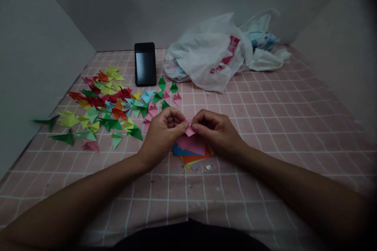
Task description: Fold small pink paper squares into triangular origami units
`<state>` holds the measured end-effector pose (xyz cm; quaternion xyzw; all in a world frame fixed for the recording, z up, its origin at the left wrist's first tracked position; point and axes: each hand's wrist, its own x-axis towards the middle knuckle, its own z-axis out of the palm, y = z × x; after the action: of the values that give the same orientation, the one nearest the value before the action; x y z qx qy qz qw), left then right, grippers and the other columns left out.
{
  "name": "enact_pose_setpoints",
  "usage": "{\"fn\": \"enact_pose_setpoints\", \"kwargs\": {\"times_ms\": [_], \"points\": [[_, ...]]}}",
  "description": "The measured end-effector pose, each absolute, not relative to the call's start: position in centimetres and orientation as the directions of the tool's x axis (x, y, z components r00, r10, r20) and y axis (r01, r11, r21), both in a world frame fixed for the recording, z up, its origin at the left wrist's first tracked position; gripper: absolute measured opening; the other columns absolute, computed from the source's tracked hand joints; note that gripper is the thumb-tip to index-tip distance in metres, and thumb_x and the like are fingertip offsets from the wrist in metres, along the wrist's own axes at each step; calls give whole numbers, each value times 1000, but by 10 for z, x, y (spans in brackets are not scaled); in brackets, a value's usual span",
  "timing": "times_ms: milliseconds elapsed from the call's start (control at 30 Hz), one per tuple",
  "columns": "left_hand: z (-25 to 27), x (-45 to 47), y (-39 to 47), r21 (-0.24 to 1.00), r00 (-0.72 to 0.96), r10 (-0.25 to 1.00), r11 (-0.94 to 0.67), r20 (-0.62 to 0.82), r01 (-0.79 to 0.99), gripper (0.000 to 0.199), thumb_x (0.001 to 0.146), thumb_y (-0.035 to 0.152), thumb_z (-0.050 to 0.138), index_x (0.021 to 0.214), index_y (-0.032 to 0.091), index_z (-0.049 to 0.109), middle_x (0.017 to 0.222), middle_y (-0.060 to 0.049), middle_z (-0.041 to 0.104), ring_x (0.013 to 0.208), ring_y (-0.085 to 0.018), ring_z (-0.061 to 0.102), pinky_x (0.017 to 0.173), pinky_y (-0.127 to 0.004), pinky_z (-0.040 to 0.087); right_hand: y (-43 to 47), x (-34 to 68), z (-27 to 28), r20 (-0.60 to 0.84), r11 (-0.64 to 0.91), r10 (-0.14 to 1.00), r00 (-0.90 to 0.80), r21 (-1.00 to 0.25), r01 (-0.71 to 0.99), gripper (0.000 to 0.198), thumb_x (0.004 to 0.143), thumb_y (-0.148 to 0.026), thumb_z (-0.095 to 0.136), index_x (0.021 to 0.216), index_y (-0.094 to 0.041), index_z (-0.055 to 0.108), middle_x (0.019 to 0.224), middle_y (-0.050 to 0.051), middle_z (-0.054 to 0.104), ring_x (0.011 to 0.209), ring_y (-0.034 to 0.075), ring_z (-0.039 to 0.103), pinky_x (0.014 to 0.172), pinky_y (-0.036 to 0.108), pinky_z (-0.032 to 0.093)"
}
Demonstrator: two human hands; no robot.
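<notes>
Between both hands is a small folded piece of pink origami paper (pixel 190 130), pinched at its upper edges. My left hand (pixel 165 127) is closed, with thumb and forefinger on the paper's left side. My right hand (pixel 219 131) is closed the same way on its right side. Just below lies a stack of coloured paper sheets (pixel 193 149), pink on top, with blue, orange, yellow and purple corners showing. The hands cover part of the stack. Many folded paper pieces (pixel 110 121) in green, yellow, red, pink and blue are spread to the left of my left hand.
A black phone (pixel 145 64) leans upright at the back. To its right sits a crumpled white plastic bag (pixel 206 55) with red print, beside a blue patterned packet (pixel 262 41). A pink checked cloth (pixel 282 125) covers the surface, with pale walls on three sides.
</notes>
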<state>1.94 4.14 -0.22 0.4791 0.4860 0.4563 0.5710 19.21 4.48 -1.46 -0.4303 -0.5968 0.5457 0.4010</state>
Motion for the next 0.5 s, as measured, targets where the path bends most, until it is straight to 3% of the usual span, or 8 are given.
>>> {"fn": "enact_pose_setpoints", "kwargs": {"times_ms": [333, 500], "points": [[-1, 20, 41, 994, 108, 990, 100, -96, -40, 22, 70, 25, 77, 78, 18, 58, 74, 2, 60, 68, -11, 59, 65, -23, 50, 46, 192, -18, -39, -51, 948, -317, -998, -28, 19, 83, -35, 67, 75, -18, 62, 73, 0, 58, 66, 12, 51, 61, 26, 40], [-2, 19, 42, 993, 113, 988, 108, -102, -49, 21, 71, 25, 77, 79, 17, 59, 75, 2, 61, 69, -11, 58, 65, -23, 49, 47, 192, -17, -1, 6, 954, -299, -1000, 24, 16, 83, -31, 65, 74, -18, 62, 71, -1, 57, 65, 12, 49, 61, 26, 39]]}}
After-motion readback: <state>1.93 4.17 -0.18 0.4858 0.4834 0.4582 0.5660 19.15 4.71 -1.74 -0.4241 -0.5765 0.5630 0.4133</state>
